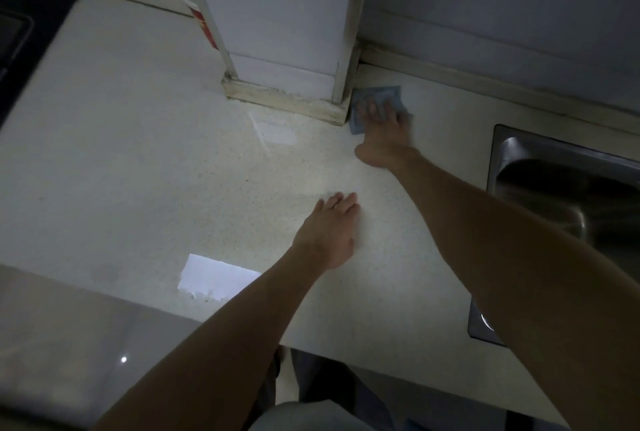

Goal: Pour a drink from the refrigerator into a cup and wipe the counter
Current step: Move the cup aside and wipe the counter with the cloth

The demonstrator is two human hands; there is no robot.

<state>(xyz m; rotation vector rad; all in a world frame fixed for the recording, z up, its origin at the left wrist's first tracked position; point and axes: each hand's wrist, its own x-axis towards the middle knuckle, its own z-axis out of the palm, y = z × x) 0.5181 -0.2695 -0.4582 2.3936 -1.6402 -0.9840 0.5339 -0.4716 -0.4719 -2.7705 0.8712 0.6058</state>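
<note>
A pale speckled counter (138, 160) fills the view. My right hand (381, 132) lies flat on a blue cloth (377, 96), pressing it onto the counter right beside the foot of a white tiled pillar (284, 32). The cloth shows above and beside my fingers; the rest is hidden under the hand. My left hand (329, 229) rests palm down on the bare counter nearer to me, fingers together and holding nothing. No cup, drink or refrigerator is in view.
A steel sink (554, 195) is set into the counter at the right. A black hob (24, 39) sits at the far left. The wall and its skirting (485, 80) run along the back. The counter's front edge (346, 351) is near my body.
</note>
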